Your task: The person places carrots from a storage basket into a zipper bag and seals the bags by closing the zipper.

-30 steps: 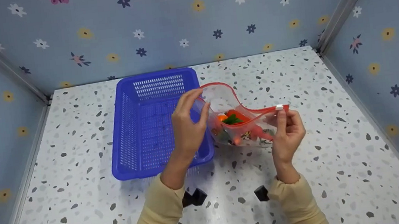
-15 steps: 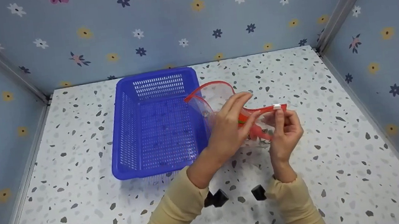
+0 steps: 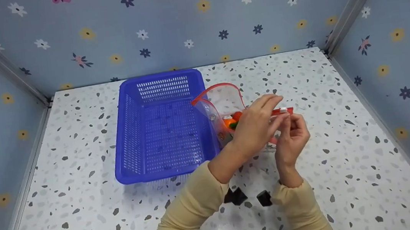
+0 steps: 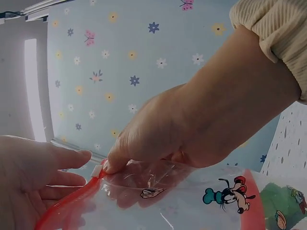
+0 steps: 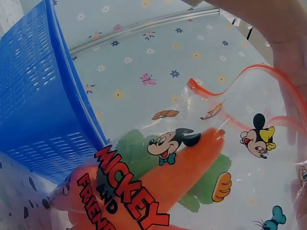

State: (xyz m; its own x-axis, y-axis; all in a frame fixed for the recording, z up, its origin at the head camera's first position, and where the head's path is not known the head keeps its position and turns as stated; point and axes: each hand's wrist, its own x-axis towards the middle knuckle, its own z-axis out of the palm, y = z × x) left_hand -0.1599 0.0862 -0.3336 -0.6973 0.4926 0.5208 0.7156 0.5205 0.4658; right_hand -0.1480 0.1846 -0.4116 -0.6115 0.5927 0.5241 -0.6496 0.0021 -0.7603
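A clear slider zip bag [image 3: 222, 98] with red trim and cartoon prints leans against the basket's right side, its mouth partly spread. Inside, a carrot-shaped orange item [image 5: 180, 167], a green piece [image 5: 129, 148] and red items show. My right hand [image 3: 291, 143] pinches the bag's right end, beside the white slider [image 4: 97, 170]. Thumb and fingers of my left hand [image 3: 254, 124] reach on either side of the red strip near the slider, apart from each other. From above, this hand covers part of the bag and its contents.
A blue perforated plastic basket [image 3: 118, 140] stands to the left on the speckled white table [image 3: 86, 221]. Flower-patterned panels [image 3: 186, 20] enclose the back and both sides. Black camera pieces [image 3: 264, 198] hang at the wrists.
My left hand let go of the bag's left end and moved right across the bag to the slider. My right hand has kept its pinch, drifting slightly left.
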